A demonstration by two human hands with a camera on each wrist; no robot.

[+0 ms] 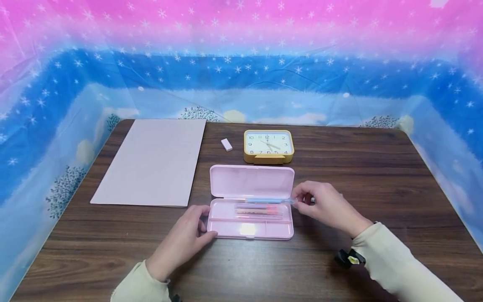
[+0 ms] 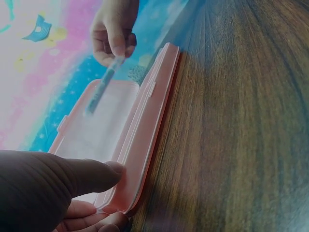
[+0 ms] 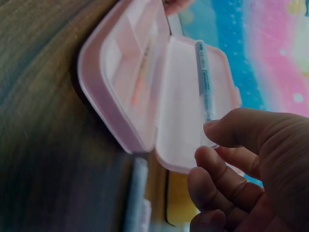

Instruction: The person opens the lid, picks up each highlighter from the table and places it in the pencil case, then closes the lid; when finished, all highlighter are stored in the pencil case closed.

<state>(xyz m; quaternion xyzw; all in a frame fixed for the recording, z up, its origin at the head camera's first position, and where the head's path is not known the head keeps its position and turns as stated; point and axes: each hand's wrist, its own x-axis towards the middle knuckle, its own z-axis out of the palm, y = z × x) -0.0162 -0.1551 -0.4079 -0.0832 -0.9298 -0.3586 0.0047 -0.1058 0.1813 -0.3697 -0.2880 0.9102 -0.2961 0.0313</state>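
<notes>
An open pink pencil case [image 1: 230,228] lies on the table, its lid [image 1: 253,180] tipped back. My left hand [image 1: 183,228] grips its left end, the thumb on the front rim in the left wrist view. With thumb and fingertips my right hand [image 1: 320,201] pinches the clear-capped end of a light-blue pen [image 3: 203,77]. That pen is held level above the back of the case, pointing left. Several pens [image 1: 256,212] with pinkish and orange parts lie in the rear compartment. A blurred pale stick-like thing [image 3: 135,193] lies beside the case's right end, mostly hidden in the head view.
Behind the case stands a yellow clock [image 1: 268,147], with a small white eraser [image 1: 226,144] to its left. A large pale board or folder [image 1: 151,163] covers the table's left rear. Patterned cloth [image 1: 241,71] hangs around the wooden table [image 1: 377,167].
</notes>
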